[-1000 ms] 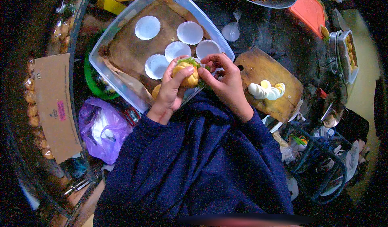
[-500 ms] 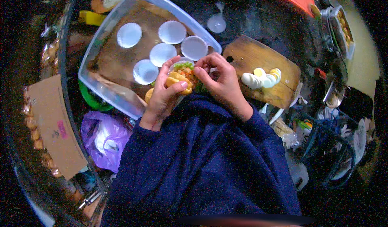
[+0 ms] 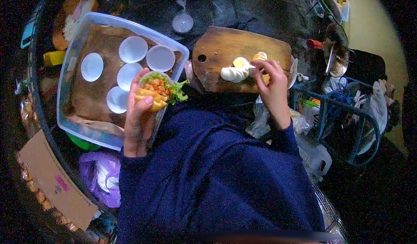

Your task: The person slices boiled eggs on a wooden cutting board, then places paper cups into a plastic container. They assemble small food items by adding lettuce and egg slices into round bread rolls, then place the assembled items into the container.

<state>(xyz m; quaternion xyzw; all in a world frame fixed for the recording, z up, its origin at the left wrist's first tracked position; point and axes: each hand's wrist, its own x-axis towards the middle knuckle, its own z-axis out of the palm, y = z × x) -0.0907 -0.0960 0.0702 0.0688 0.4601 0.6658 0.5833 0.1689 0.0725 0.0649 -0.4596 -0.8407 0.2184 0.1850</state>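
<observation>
My left hand (image 3: 140,113) is closed around a filled bun (image 3: 151,99), which opens toward the top. Diced orange and pale filling and a frilly green lettuce leaf (image 3: 177,91) show in it, with a white paper cup edge behind. To the right, my right hand (image 3: 271,81) reaches over the wooden cutting board (image 3: 208,76), thumb and fingertips pinched at the sliced boiled egg (image 3: 232,74). The fingers partly hide the slice they grip. More egg slices, some with yellow yolk, lie beside the fingertips.
A clear plastic tub (image 3: 61,105) lined with brown paper holds several white paper cups (image 3: 133,49). Beyond lies a knotted clear bag (image 3: 183,23). A purple bag (image 3: 93,170) and cardboard (image 3: 56,179) are at left; a dark basket (image 3: 343,107) of bags stands at right.
My right hand has left the bun and moved right to the egg slices. My left hand still holds the bun, now tilted with the lettuce showing. The view has shifted right.
</observation>
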